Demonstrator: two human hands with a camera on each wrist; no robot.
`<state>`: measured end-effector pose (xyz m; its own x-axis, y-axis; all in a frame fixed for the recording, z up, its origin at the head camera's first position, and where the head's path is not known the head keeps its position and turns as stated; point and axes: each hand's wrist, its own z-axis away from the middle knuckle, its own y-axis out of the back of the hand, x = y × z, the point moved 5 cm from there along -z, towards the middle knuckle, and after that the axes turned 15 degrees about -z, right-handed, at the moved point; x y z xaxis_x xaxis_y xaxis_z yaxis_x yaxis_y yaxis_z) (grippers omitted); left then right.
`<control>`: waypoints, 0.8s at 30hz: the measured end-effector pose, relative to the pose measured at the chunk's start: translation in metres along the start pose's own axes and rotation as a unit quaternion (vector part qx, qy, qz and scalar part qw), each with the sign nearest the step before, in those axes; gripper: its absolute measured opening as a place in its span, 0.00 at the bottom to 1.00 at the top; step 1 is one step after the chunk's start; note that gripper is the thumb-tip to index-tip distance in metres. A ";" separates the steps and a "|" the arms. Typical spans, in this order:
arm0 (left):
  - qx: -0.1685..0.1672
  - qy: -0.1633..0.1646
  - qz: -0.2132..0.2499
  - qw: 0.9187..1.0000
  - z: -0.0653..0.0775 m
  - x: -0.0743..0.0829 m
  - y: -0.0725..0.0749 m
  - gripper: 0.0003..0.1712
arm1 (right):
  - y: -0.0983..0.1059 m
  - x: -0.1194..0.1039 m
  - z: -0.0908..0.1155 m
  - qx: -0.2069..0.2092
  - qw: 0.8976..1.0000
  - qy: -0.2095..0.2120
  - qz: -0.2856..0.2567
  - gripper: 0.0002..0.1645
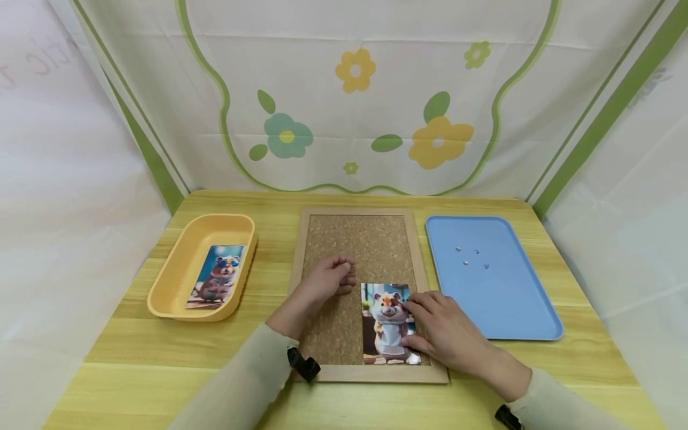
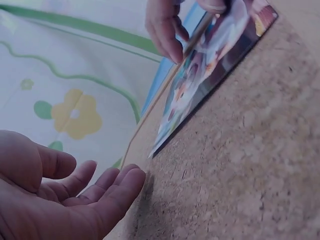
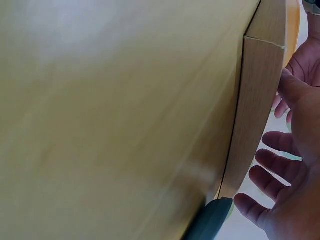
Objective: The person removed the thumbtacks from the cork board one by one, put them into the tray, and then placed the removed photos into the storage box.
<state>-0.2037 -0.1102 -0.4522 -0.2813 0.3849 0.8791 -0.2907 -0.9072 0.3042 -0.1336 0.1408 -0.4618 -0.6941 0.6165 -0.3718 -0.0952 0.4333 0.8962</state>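
On the lower right of the framed cork board (image 1: 337, 325) lies a photo card (image 1: 391, 340) of a hamster in a white apron. My right hand (image 1: 454, 331) touches the card's right edge with thumb and index fingertips, its other fingers spread past the board's side frame. In the right wrist view those fingers (image 3: 272, 187) hang loosely beside the wooden frame. Over the cork, left of the card, my left hand (image 1: 325, 282) holds nothing, its fingers relaxed and gently bent. The left wrist view shows this hand (image 2: 75, 195) palm up beside the cork, apart from the card.
A yellow tray (image 1: 171, 263) on the left holds another photo card (image 1: 217, 278), of a hamster in sunglasses. On the right, a blue tray (image 1: 505, 304) carries several tiny shiny pieces (image 1: 466, 263). All stand on a wooden table (image 1: 123, 370) backed by a flowered cloth (image 1: 333, 167).
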 end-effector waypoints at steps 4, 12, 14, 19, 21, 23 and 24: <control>-0.007 0.033 0.038 0.999 -0.005 -0.004 0.000 0.22 | -0.002 0.000 0.000 -0.005 1.000 -0.002 0.004 0.45; -0.059 0.050 0.160 0.984 -0.007 -0.009 0.001 0.29 | -0.004 0.001 0.001 -0.002 1.000 0.001 0.004 0.44; -0.072 0.051 0.185 0.979 -0.007 -0.009 0.002 0.30 | -0.004 0.002 0.001 -0.005 1.000 -0.001 0.003 0.44; -0.091 0.049 0.212 0.972 -0.007 -0.010 0.001 0.33 | -0.004 0.002 0.002 -0.012 1.000 -0.006 0.001 0.44; -0.097 0.046 0.216 0.970 -0.006 -0.009 0.000 0.34 | -0.005 0.002 0.002 -0.013 1.000 -0.007 0.001 0.43; -0.103 0.045 0.209 0.971 -0.006 -0.008 -0.002 0.35 | -0.005 0.002 0.002 -0.013 1.000 -0.007 0.000 0.43; -0.107 0.045 0.203 0.972 -0.005 -0.008 -0.003 0.36 | -0.005 0.002 0.003 -0.012 1.000 -0.008 -0.001 0.43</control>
<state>-0.2053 -0.1096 -0.4618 -0.4884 0.0248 0.8722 -0.3197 -0.9352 -0.1525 -0.1330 0.1419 -0.4675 -0.6831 0.6259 -0.3763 -0.1139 0.4176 0.9015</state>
